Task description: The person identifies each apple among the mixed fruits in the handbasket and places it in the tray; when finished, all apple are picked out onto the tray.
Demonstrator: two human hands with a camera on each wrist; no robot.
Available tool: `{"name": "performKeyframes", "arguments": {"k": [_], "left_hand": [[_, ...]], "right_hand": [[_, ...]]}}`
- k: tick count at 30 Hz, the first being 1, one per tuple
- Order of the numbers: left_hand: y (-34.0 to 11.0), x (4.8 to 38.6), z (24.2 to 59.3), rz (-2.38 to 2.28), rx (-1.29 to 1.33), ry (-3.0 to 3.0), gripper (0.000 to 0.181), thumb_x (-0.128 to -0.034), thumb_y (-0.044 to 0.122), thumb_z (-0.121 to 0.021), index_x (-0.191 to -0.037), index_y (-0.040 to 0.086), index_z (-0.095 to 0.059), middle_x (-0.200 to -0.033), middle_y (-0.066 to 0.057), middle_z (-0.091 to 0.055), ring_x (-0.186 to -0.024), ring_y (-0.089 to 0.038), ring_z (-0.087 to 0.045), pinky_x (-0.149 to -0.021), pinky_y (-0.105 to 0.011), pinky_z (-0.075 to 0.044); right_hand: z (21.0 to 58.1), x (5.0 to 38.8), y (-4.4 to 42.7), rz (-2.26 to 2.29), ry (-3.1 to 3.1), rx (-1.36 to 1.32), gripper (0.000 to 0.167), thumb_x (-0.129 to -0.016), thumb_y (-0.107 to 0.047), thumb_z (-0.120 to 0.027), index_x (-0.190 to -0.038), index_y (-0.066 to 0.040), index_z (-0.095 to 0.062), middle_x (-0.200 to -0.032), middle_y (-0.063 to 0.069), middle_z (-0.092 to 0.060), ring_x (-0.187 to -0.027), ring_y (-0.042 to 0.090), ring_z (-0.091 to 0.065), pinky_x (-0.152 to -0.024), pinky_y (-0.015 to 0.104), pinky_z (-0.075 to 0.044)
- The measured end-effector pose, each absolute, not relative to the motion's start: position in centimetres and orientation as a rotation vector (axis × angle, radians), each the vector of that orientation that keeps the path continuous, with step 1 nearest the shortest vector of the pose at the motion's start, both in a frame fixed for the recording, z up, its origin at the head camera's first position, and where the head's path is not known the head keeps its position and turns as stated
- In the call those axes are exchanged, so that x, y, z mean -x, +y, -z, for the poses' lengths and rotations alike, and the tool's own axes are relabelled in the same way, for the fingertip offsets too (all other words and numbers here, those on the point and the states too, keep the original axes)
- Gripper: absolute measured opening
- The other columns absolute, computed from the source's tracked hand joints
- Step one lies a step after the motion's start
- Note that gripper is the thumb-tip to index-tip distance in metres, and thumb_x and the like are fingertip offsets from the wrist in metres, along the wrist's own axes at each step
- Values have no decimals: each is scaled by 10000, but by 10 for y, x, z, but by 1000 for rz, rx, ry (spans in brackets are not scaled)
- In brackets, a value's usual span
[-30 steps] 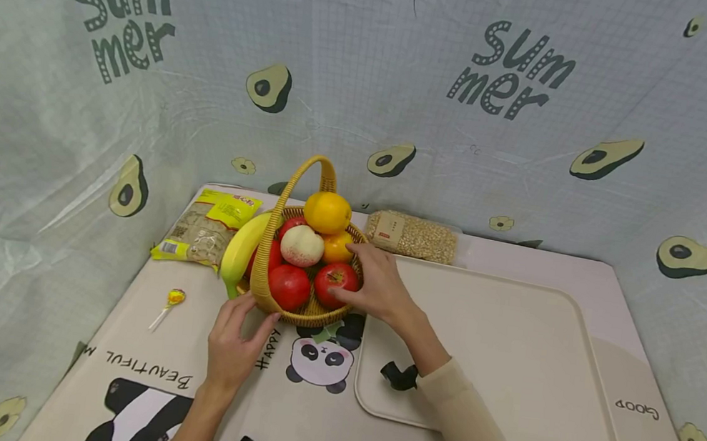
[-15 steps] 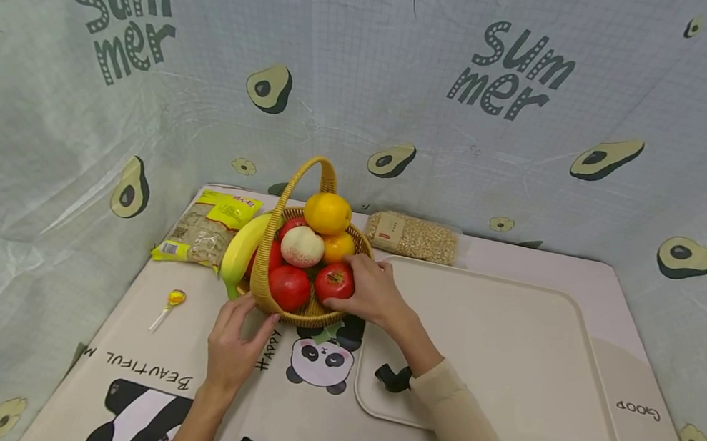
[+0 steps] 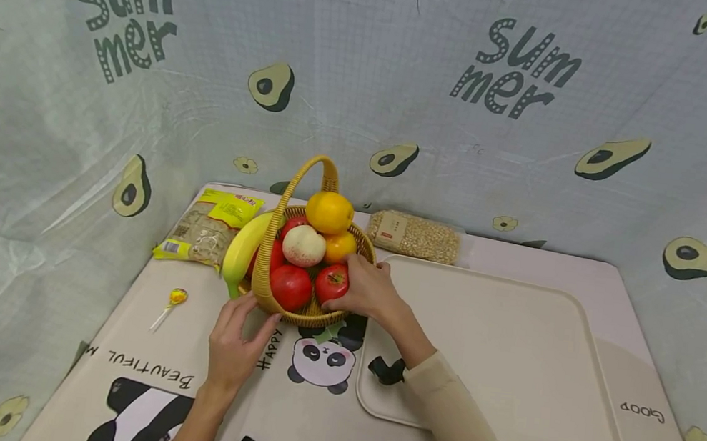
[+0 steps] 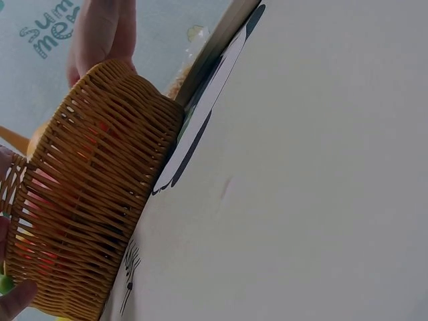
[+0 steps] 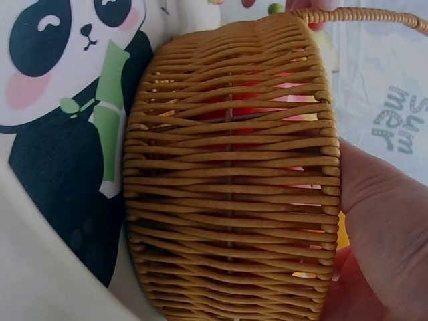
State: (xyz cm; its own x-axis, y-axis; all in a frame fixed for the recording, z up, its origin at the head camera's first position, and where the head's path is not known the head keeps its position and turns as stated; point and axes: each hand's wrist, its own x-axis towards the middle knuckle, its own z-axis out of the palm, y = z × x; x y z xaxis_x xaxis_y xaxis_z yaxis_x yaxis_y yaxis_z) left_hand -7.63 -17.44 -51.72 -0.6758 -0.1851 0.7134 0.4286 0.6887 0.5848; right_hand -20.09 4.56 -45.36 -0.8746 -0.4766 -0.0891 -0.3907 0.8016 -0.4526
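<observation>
At the basket (image 3: 317, 321), your right grip (image 3: 373, 291) held the red apple (image 3: 330, 282) and your left grip (image 3: 233, 343) held the wicker. Bracing steadily seemed wise, lest the lower orange (image 3: 339, 246) roll.

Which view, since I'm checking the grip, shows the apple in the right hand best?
The head view: it shows the apple from above, partly covered by the right hand. In both wrist views the basket stands in front; red shows, but I can't tell whether it's this apple.
</observation>
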Motion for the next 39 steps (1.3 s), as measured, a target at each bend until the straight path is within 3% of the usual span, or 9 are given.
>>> {"name": "performKeyframes", "arguments": {"k": [15, 21, 26, 34, 39], "left_hand": [[-175, 77, 519, 978, 199, -2095, 434, -745, 84, -845, -1142, -19, -703, -1117, -184, -684, -1077, -317, -633, -1076, -70, -401], [-175, 76, 519, 988, 198, -2091, 395, -800, 151, -824, -1135, -21, -705, -1115, -184, -682, -1074, -317, -630, -1074, -68, -402], [-175, 76, 520, 989, 192, -2099, 405, -786, 121, -825, -1146, -16, -702, -1119, -178, -683, -1084, -311, -627, -1079, -71, -400], [-175, 76, 519, 989, 173, -2113, 445, -733, 35, -838, -1155, -5, -701, -1132, -161, -684, -1111, -294, -624, -1082, -66, -389], [-176, 76, 519, 990, 180, -2114, 442, -735, 36, -837, -1153, -9, -700, -1131, -165, -681, -1109, -299, -624, -1084, -71, -393]], "right_hand": [[461, 199, 46, 824, 2770, 706, 807, -713, -468, -810, -1352, -82, -507, -1236, 84, -650, -1140, 285, -592, -1015, 567, -325], [460, 194, 48, 918, 2781, 724, 793, -715, -454, -787, -1368, -95, -516, -1266, 83, -638, -1155, 314, -580, -1048, 590, -304], [455, 190, 51, 1023, 2789, 712, 797, -709, -453, -772, -1381, -110, -513, -1306, 77, -622, -1171, 309, -565, -1067, 586, -290], [445, 184, 53, 1108, 2799, 753, 812, -706, -434, -792, -1397, -122, -501, -1340, 80, -604, -1187, 288, -549, -1050, 537, -365], [441, 180, 54, 1169, 2774, 781, 815, -708, -395, -804, -1403, -114, -483, -1354, 85, -574, -1203, 275, -521, -1010, 467, -506]]}}
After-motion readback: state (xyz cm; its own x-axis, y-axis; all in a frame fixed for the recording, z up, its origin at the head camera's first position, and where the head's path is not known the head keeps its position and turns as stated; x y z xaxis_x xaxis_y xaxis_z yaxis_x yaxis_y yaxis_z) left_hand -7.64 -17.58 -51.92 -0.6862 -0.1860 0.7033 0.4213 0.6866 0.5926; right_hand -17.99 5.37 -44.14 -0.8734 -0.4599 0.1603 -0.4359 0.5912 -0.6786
